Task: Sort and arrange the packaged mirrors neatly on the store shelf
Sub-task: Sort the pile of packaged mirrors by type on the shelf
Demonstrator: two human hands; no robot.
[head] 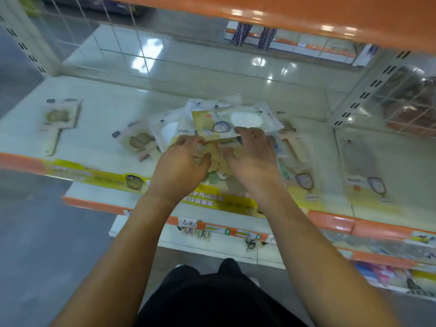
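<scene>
At the shelf's (99, 109) left end one packaged mirror (60, 119) lies flat alone, another (139, 141) nearer the middle. The central heap (219, 121) is unsorted — the left hand (182, 159) and right hand (250, 154), fingers curled, grip packs in it. To the right, two packs (364, 175) lie flat — most sorting seems left.

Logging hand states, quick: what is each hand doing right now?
Left hand: fingers curled, gripping packets in the pile of packaged mirrors.
Right hand: fingers curled over the same pile, holding a yellow packet.
</scene>
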